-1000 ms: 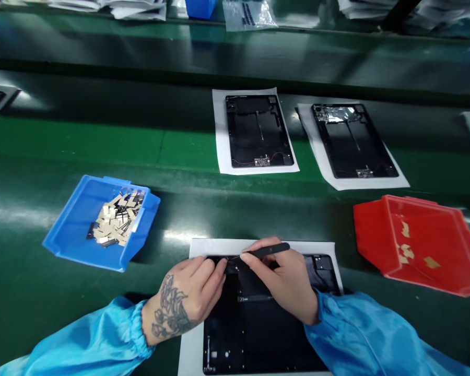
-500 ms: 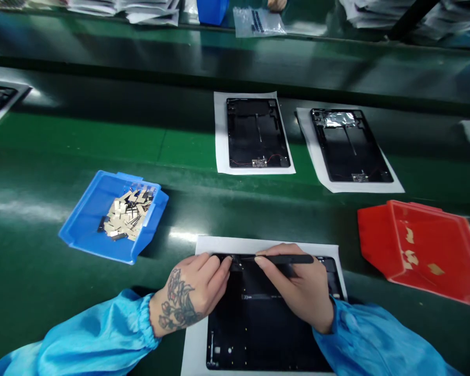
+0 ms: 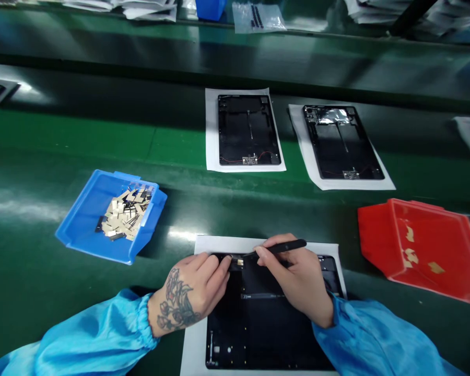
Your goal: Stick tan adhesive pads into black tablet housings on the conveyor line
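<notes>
Right hand (image 3: 300,282) pinches a black tool (image 3: 285,246), left hand's (image 3: 188,292) grip unclear, above paper (image 3: 194,350) on a glossy green bench (image 3: 19,277).

Clear bag (image 3: 272,18), paper stacks (image 3: 149,9) on rear shelf (image 3: 235,51).

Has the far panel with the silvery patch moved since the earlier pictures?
Yes: the panel has shifted left, judged against the red bin.

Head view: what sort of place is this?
Probably an electronics assembly workstation: black device shells lie open on white sheets, a blue bin holds small parts, and the right hand grips a slim black tool.
</notes>
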`<act>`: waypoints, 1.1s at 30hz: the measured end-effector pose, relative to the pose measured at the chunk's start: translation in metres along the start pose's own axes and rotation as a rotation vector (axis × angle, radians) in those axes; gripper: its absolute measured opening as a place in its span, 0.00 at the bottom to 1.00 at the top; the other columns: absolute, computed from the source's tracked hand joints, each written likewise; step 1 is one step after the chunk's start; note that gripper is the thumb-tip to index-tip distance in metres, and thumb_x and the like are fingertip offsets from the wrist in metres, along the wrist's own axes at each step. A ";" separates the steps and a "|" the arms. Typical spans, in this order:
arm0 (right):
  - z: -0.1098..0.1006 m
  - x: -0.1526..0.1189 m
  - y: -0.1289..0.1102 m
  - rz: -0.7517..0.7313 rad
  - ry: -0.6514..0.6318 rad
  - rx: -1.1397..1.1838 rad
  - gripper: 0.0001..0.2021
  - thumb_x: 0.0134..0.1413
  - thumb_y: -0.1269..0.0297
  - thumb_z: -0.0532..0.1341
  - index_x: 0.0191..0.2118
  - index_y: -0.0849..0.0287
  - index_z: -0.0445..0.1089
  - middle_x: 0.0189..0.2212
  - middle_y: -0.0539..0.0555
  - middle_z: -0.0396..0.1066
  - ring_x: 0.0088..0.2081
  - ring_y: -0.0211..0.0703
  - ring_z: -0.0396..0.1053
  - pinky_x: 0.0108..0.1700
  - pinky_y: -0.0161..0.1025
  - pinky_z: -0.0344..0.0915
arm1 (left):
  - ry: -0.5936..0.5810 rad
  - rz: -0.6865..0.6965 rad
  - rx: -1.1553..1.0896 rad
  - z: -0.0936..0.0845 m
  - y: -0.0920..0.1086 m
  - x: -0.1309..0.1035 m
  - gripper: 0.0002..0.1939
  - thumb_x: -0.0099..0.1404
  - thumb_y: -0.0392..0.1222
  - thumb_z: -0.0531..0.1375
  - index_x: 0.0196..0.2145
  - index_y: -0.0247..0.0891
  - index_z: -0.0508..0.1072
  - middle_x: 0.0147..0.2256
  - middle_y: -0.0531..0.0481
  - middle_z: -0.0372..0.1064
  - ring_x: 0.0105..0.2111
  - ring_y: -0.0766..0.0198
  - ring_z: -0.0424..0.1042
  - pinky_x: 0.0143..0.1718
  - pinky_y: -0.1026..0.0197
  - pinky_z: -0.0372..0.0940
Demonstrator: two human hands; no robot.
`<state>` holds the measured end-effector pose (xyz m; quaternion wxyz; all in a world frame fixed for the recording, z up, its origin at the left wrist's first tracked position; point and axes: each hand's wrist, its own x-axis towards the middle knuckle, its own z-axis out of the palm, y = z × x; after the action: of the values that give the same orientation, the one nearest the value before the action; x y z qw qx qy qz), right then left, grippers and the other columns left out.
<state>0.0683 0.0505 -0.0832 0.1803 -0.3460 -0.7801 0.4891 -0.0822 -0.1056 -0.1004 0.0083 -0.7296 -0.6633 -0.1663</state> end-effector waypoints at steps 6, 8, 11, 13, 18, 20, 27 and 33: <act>0.000 -0.001 0.003 -0.030 -0.012 -0.055 0.03 0.56 0.64 0.62 0.33 0.56 0.68 0.25 0.47 0.71 0.24 0.35 0.73 0.24 0.29 0.68 | -0.001 -0.001 -0.010 -0.002 0.001 0.001 0.16 0.63 0.37 0.57 0.47 0.25 0.70 0.26 0.48 0.63 0.25 0.61 0.64 0.22 0.58 0.63; 0.000 -0.001 0.004 -0.044 -0.008 -0.071 0.03 0.56 0.64 0.61 0.33 0.56 0.68 0.26 0.47 0.71 0.24 0.35 0.72 0.25 0.30 0.68 | -0.001 0.000 -0.011 -0.002 0.002 0.002 0.16 0.63 0.37 0.57 0.47 0.25 0.70 0.26 0.48 0.63 0.25 0.61 0.64 0.22 0.58 0.63; 0.000 -0.002 0.005 -0.066 0.003 -0.090 0.04 0.57 0.64 0.61 0.33 0.56 0.69 0.27 0.47 0.71 0.24 0.35 0.72 0.26 0.30 0.69 | -0.001 -0.004 -0.007 -0.002 0.002 0.002 0.16 0.62 0.37 0.58 0.46 0.25 0.70 0.26 0.48 0.63 0.25 0.61 0.64 0.22 0.58 0.62; 0.000 -0.003 0.005 -0.086 0.012 -0.105 0.03 0.57 0.64 0.62 0.33 0.56 0.69 0.27 0.47 0.71 0.24 0.34 0.72 0.26 0.30 0.68 | -0.004 -0.006 -0.006 -0.003 0.002 0.002 0.16 0.62 0.37 0.57 0.46 0.25 0.70 0.25 0.48 0.63 0.25 0.61 0.63 0.22 0.57 0.62; 0.000 -0.004 0.005 -0.176 0.029 -0.144 0.01 0.56 0.67 0.62 0.34 0.57 0.68 0.27 0.47 0.72 0.26 0.34 0.73 0.28 0.28 0.68 | 0.000 -0.019 -0.030 -0.002 0.003 0.005 0.18 0.62 0.41 0.58 0.46 0.25 0.71 0.29 0.44 0.66 0.29 0.57 0.65 0.27 0.55 0.64; 0.000 -0.004 0.005 -0.212 0.034 -0.161 0.01 0.56 0.68 0.62 0.34 0.58 0.68 0.28 0.47 0.72 0.27 0.33 0.73 0.30 0.28 0.68 | 0.012 -0.026 -0.048 -0.001 0.003 0.006 0.18 0.62 0.42 0.58 0.45 0.26 0.72 0.35 0.39 0.69 0.35 0.52 0.66 0.33 0.51 0.65; 0.001 -0.002 0.003 -0.229 0.037 -0.176 0.01 0.55 0.69 0.62 0.33 0.58 0.68 0.27 0.47 0.72 0.26 0.34 0.72 0.30 0.28 0.68 | -0.012 -0.039 -0.100 -0.001 0.003 0.006 0.21 0.62 0.44 0.57 0.49 0.28 0.71 0.41 0.37 0.67 0.41 0.50 0.64 0.40 0.48 0.63; 0.000 -0.002 0.002 -0.234 0.041 -0.186 0.02 0.56 0.68 0.61 0.33 0.57 0.68 0.26 0.48 0.71 0.25 0.35 0.71 0.30 0.31 0.68 | -0.046 -0.084 -0.129 -0.001 0.007 0.006 0.22 0.62 0.44 0.57 0.52 0.30 0.69 0.42 0.38 0.66 0.43 0.50 0.63 0.41 0.48 0.62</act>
<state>0.0702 0.0500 -0.0853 0.2191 -0.2776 -0.8532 0.3833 -0.0757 -0.1005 -0.0961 -0.0608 -0.7038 -0.6811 -0.1923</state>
